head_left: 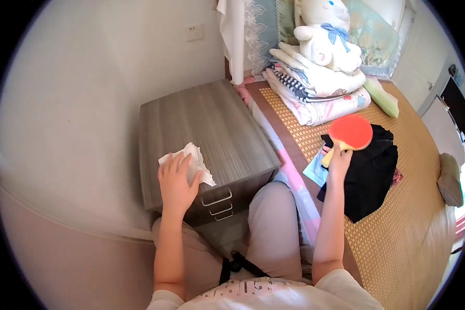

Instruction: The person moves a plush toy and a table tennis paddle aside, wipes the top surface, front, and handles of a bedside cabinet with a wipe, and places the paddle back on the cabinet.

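My left hand [176, 187] rests on a crumpled white tissue [200, 166], fingers spread, near the front left of the grey wood-grain nightstand [212, 119] top. Part of the tissue is hidden under the palm and fingers. My right hand [340, 161] is closed round the pale handle of a table tennis paddle [352, 131], whose red face is turned up. The paddle is held above the bed, in front of a black garment [369, 181]. Beside that hand, a light blue item [316, 169] lies on the mat, partly covered.
The bed [398, 232] with its woven mat stands to the right. Folded bedding [320, 85] is stacked at the back, topped by a white plush toy [333, 44] with a blue bow. A green pillow [381, 98] lies beside it. A wall [77, 129] borders the left.
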